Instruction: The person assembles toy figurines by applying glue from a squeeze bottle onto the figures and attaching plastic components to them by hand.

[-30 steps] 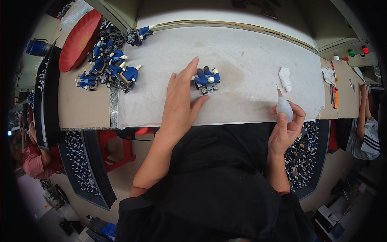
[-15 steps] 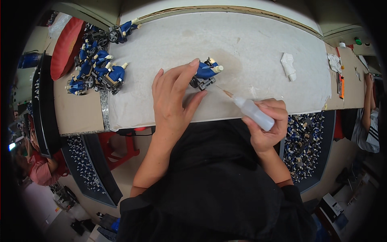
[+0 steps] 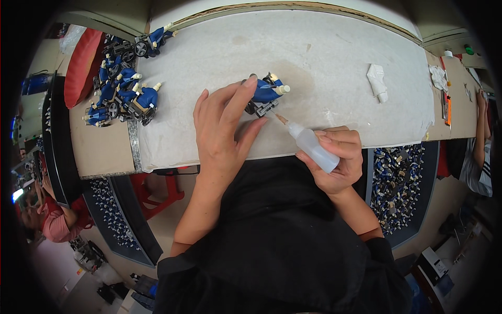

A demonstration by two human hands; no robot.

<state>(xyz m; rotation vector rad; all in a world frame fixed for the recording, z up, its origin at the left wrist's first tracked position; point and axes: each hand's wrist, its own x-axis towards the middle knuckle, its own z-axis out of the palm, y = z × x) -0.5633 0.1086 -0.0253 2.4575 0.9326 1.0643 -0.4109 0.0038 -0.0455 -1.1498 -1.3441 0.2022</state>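
Observation:
A toy wheelchair figure (image 3: pixel 267 94) in blue clothes, with pale bare ends and grey and black wheelchair parts, lies on the white-covered table. My left hand (image 3: pixel 222 125) curls around its left side, thumb and index finger gripping it; the hand partly hides the figure. In my right hand (image 3: pixel 340 162) is a small translucent squeeze bottle (image 3: pixel 316 149) with a brownish nozzle and thin needle tip. The bottle slants up and left, its tip at the grey part of the wheelchair; whether it touches cannot be made out.
Several similar wheelchair figures (image 3: pixel 125 94) are heaped at the table's left, beside a red basin (image 3: pixel 83 68). A crumpled white tissue (image 3: pixel 376 82) lies right of centre; an orange-handled tool (image 3: pixel 448 111) lies farther right. Bins of small parts (image 3: pixel 397 188) flank me below the table. Other people sit at both sides.
The right hand has moved the bottle left and slightly down, bringing its needle tip up to the wheelchair figure. My left hand keeps its grip almost unchanged.

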